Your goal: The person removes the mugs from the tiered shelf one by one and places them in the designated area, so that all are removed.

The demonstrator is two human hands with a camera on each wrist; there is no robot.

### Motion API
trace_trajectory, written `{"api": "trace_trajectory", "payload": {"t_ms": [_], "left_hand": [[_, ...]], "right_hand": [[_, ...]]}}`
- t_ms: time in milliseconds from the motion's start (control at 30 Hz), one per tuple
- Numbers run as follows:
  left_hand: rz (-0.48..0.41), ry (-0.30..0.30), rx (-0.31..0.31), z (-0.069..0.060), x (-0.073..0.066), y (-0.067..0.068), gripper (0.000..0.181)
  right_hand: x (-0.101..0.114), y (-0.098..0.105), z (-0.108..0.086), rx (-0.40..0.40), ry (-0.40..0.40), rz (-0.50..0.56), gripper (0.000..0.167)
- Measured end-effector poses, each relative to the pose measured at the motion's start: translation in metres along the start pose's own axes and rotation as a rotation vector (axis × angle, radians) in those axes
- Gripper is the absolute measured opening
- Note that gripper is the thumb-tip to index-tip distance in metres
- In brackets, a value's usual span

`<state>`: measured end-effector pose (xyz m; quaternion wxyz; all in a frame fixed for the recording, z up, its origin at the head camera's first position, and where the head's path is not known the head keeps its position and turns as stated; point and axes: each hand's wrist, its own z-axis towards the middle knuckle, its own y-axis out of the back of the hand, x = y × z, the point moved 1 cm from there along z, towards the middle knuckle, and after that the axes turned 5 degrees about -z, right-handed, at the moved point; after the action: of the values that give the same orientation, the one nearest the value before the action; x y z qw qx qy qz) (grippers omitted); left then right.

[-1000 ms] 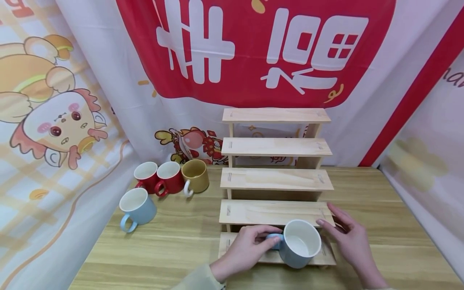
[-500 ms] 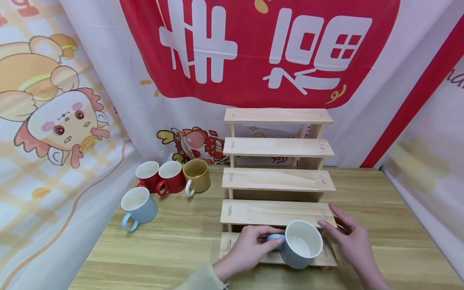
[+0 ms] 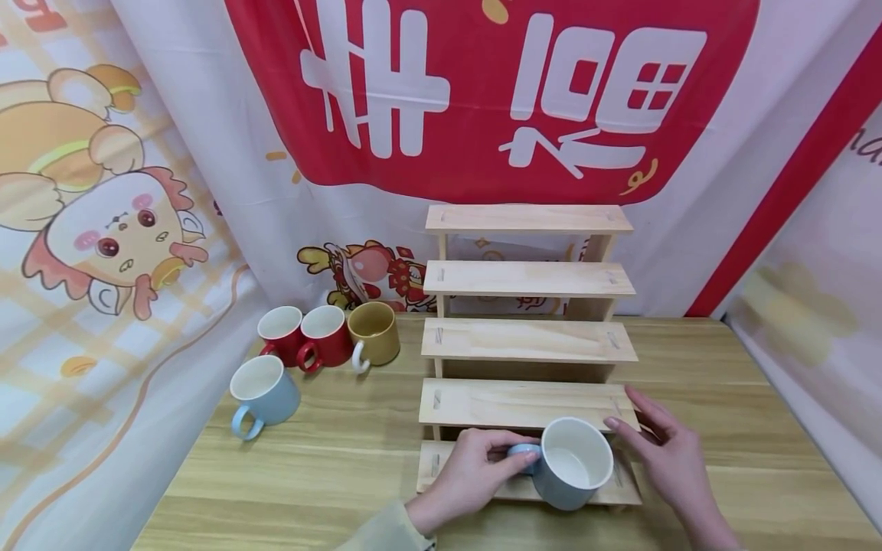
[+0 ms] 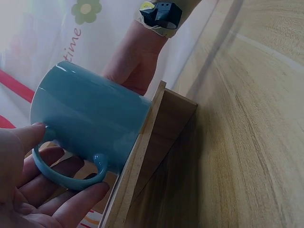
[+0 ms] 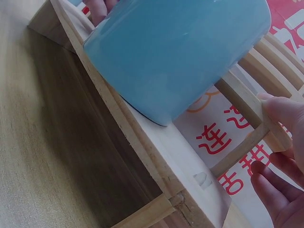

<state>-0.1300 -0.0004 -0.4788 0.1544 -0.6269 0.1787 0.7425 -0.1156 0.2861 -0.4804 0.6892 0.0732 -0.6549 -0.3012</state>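
A light blue mug (image 3: pixel 568 471), white inside, stands upright on the lowest step of a wooden tiered rack (image 3: pixel 527 340). My left hand (image 3: pixel 468 471) pinches its handle from the left; in the left wrist view the thumb meets the top of the handle (image 4: pixel 71 183) and fingers curl below it. Slightly past the front of that step, the mug's base overhangs a little in the right wrist view. At the right end of the second step, my right hand (image 3: pixel 664 451) grips the board, thumb (image 5: pixel 280 107) on its edge and other fingers around the end.
Left of the rack, two red mugs (image 3: pixel 325 337) and a mustard mug (image 3: pixel 374 334) stand in a row on the wood-grain table (image 3: pixel 331 459). Another light blue mug (image 3: pixel 265 394) stands in front of them. Printed cloth (image 3: pixel 358 207) hangs behind and on both sides.
The view has shifted slightly. Both hands, the mug and the rack keep the same places relative to each other.
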Motion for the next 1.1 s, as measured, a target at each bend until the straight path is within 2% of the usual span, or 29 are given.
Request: {"api": "trace_trajectory", "payload": {"t_ms": [400, 733, 867, 1100], "left_hand": [[-0.034, 0.003, -0.029, -0.002, 0.0, 0.001, 0.015], [-0.03, -0.06, -0.028, -0.003, 0.005, 0.005, 0.017], [-0.038, -0.077, -0.048, -0.006, -0.001, 0.01, 0.017], [-0.121, -0.071, -0.097, -0.017, -0.022, 0.03, 0.016]], "right_hand": [[0.0, 0.0, 0.001, 0.004, 0.001, -0.001, 0.064], [-0.001, 0.0, 0.002, 0.008, -0.009, -0.006, 0.064], [0.0, 0.0, 0.001, 0.007, -0.005, 0.005, 0.064], [0.0, -0.001, 0.0, 0.012, -0.016, 0.01, 0.066]]}}
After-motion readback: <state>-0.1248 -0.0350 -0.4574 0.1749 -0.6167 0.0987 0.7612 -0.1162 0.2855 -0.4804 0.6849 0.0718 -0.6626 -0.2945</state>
